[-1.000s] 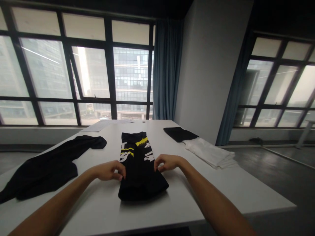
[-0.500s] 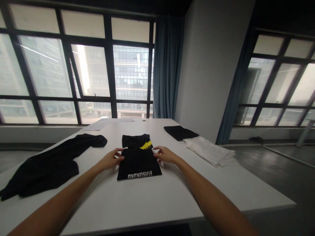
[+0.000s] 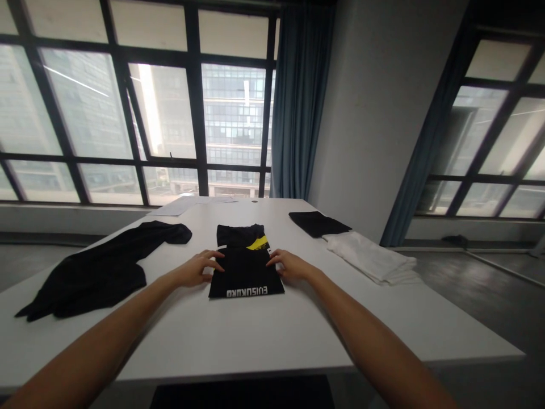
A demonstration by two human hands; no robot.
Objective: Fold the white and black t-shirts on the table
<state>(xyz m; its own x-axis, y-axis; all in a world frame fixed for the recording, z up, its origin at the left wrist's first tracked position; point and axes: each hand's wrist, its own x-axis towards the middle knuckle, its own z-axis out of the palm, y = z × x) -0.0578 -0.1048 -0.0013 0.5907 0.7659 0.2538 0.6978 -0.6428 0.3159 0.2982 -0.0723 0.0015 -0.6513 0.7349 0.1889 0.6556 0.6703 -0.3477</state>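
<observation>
A black garment (image 3: pixel 244 270) with white lettering and a yellow mark lies folded in the middle of the white table (image 3: pixel 264 335). My left hand (image 3: pixel 196 268) rests against its left edge, fingers spread on the cloth. On the right edge my right hand (image 3: pixel 289 264) touches it the same way. Neither hand grips the fabric; both lie flat at its sides.
A loose black garment (image 3: pixel 96 271) sprawls at the table's left. A folded black cloth (image 3: pixel 318 222) and a folded white cloth (image 3: pixel 372 258) lie at the right. Papers (image 3: pixel 183 204) sit at the far end, below the windows. A dark chair back (image 3: pixel 238 392) shows at the near edge.
The lower half of the garment was folded up over the upper half, showing white lettering at the near edge. Both hands moved from the fold to the sides of the folded piece.
</observation>
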